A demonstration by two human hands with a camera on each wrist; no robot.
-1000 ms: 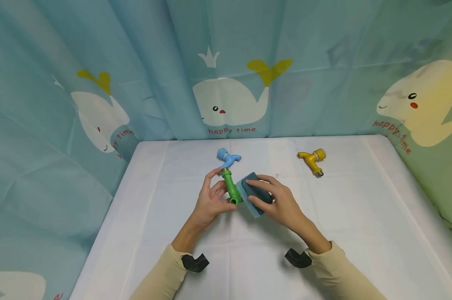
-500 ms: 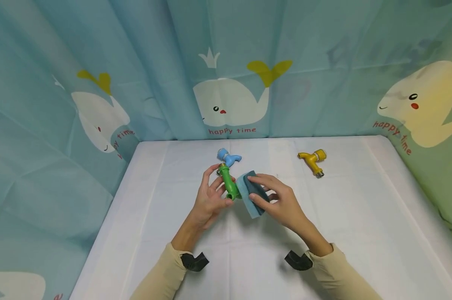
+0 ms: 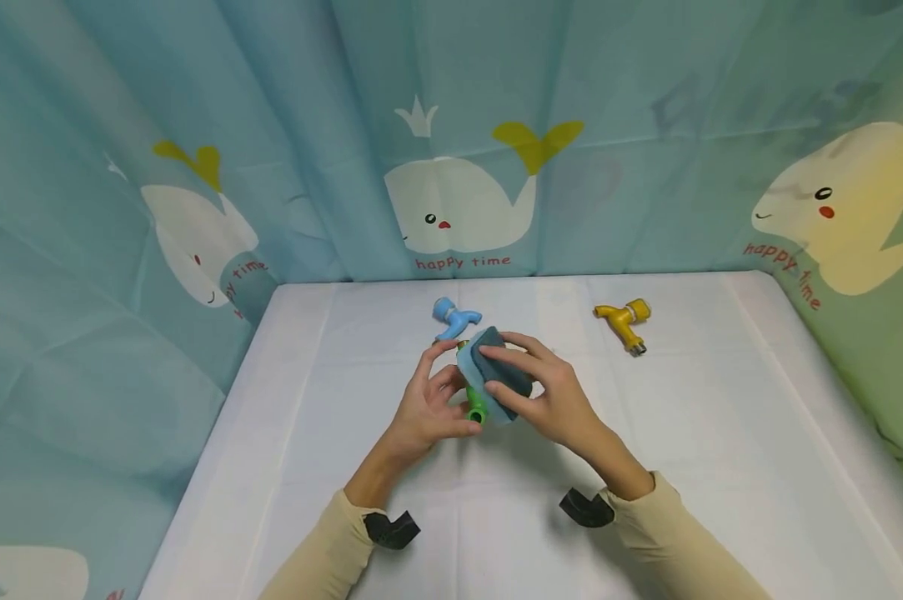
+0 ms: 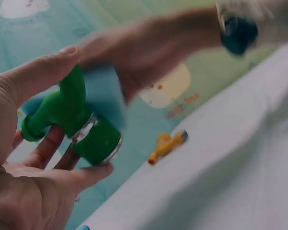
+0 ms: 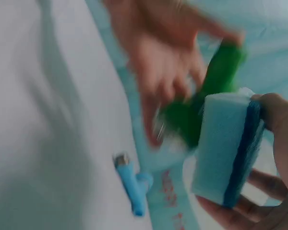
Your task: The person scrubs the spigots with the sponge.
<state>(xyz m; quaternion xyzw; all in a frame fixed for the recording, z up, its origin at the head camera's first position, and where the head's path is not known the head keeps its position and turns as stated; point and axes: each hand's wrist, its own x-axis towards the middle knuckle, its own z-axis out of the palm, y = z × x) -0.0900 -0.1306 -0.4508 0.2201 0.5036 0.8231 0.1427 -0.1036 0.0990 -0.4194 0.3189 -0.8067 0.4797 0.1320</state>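
Note:
My left hand (image 3: 426,411) holds a green faucet (image 4: 69,106) between thumb and fingers, above the table. In the left wrist view its spout end points up at the thumb, and a round green cap with a silver ring sits by a fingertip. My right hand (image 3: 554,393) grips a two-layer sponge (image 5: 222,146), light blue with a darker blue side. The light side faces the faucet and overlaps it in the head view, hiding most of its body. In the right wrist view the faucet (image 5: 216,81) shows blurred behind the sponge.
A light blue faucet (image 3: 459,318) lies on the white table (image 3: 346,375) just beyond my hands. Farther right lies a yellow faucet (image 3: 625,323). A curtain (image 3: 308,167) with whale prints hangs along the back and sides.
The sponge has moved left and slightly up, from beside the green faucet to over it. The faucet has shifted a little right and down with my left hand.

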